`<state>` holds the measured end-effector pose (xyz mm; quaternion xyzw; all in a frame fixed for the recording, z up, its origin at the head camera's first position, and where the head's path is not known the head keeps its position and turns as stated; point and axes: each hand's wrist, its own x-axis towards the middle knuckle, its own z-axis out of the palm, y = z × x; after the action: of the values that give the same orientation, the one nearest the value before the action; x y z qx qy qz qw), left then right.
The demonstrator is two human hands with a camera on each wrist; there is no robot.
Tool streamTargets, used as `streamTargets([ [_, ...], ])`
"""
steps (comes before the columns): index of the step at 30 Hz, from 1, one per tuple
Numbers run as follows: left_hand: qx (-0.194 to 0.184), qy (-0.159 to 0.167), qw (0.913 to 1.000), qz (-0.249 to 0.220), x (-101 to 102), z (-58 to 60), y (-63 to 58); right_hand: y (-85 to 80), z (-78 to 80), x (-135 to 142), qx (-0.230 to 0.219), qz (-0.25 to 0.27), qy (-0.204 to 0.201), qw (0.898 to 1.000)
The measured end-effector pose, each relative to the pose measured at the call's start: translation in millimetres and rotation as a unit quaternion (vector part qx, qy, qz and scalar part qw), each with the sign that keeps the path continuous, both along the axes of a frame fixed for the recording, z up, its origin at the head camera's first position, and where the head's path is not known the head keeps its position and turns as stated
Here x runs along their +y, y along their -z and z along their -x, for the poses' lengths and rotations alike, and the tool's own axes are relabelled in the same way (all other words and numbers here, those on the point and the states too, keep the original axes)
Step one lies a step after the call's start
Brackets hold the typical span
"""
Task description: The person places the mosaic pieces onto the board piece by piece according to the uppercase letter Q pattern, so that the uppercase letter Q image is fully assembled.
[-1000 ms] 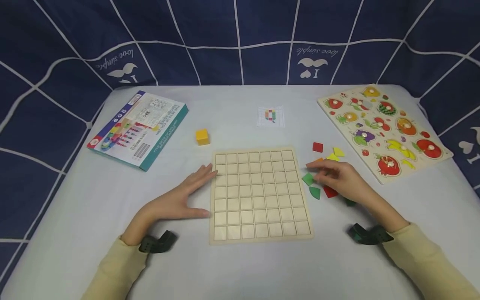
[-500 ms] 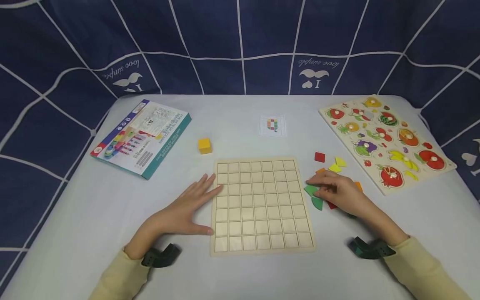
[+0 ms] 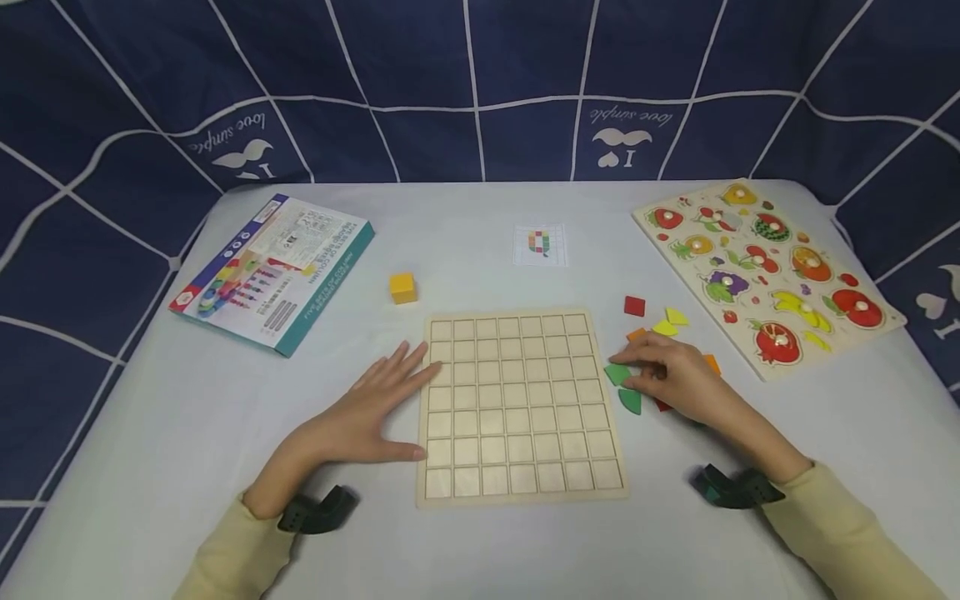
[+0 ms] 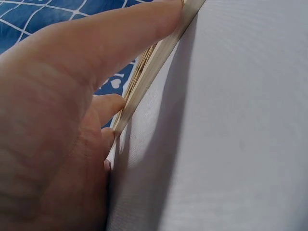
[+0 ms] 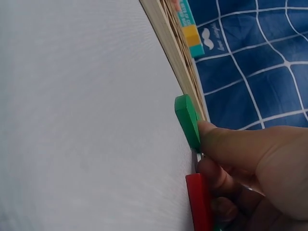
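A pale wooden grid board [image 3: 517,408] lies flat on the table. My left hand [image 3: 367,417] is spread at its left side, with fingertips over the edge and the thumb against the rim; the left wrist view shows the thumb touching the board edge [image 4: 154,72]. Right of the board, my right hand [image 3: 678,383] pinches a light green tile [image 3: 617,374] between thumb and index finger, the tile still low at the table. A darker green quarter-round piece [image 3: 630,402] lies just below it. Part of a red piece [image 5: 198,202] shows beside the fingers.
Yellow pieces [image 3: 666,327], an orange piece [image 3: 712,363] and a red square [image 3: 634,306] lie around the right hand. Farther off are a printed pattern card [image 3: 540,244], a yellow cube [image 3: 402,288], a boxed toy [image 3: 273,271] and a fruit peg puzzle [image 3: 765,267].
My right hand has come slightly nearer me, so thumb and index finger now lie on either side of the light green tile. My left fingers have spread farther onto the board's edge.
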<state>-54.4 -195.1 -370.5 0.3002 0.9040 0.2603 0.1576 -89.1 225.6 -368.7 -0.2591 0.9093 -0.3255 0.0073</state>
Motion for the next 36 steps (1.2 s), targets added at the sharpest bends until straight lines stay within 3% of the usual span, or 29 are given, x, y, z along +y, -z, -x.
streamTargets([
  [11, 0.002, -0.005, 0.9999, 0.009, 0.8, 4.5, -1.4, 2.3, 6.5, 3.0, 0.055, 0.011, -0.005, 0.998],
  [18, 0.008, -0.005, 0.9999, 0.011, 0.1, 6.0, -0.1, -11.2, 12.8, -8.2, 0.069, 0.022, 0.024, 0.997],
  [22, 0.01, -0.005, 0.9999, 0.01, -0.7, 5.6, 0.0, -20.1, 16.8, -27.6, 0.071, 0.069, 0.031, 0.995],
  [29, 0.006, -0.011, 0.9999, 0.009, -1.3, 3.3, -0.6, -25.4, 21.5, -63.2, 0.034, 0.155, 0.052, 0.986],
  [36, 0.014, -0.005, 0.9998, 0.008, -0.2, 2.9, 1.5, -13.3, 16.6, -85.0, -0.002, 0.18, 0.049, 0.982],
])
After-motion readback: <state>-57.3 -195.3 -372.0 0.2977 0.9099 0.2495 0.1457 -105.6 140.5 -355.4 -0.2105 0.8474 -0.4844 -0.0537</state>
